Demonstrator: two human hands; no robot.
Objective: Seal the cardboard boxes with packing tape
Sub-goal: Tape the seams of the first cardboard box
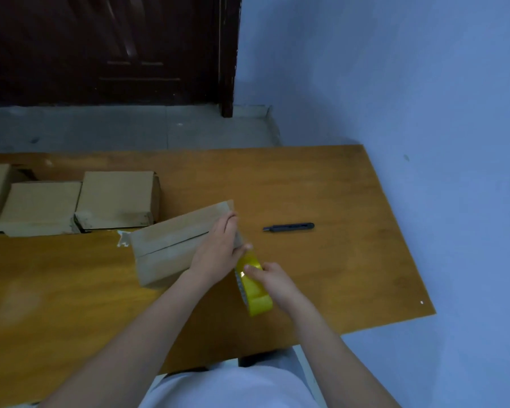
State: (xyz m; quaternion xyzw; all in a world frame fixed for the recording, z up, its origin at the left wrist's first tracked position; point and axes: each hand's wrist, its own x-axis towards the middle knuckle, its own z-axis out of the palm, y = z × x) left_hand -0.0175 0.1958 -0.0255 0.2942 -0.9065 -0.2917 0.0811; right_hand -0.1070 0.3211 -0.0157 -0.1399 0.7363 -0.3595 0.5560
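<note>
A flat brown cardboard box [171, 242] lies slanted on the wooden table [321, 187], its top flaps meeting in a seam. My left hand [218, 248] lies over the box's right end, fingers spread along it and thumb at the near right corner. My right hand [273, 281] grips a yellow roll of packing tape [255, 293] just right of that corner. A short stretch of tape runs from the roll up to my left thumb at the box's end.
Three more cardboard boxes [118, 198] stand in a row at the table's left, behind the slanted one. A dark utility knife [289, 227] lies to the right of the box. A blue wall borders the table's right side; a dark door stands beyond.
</note>
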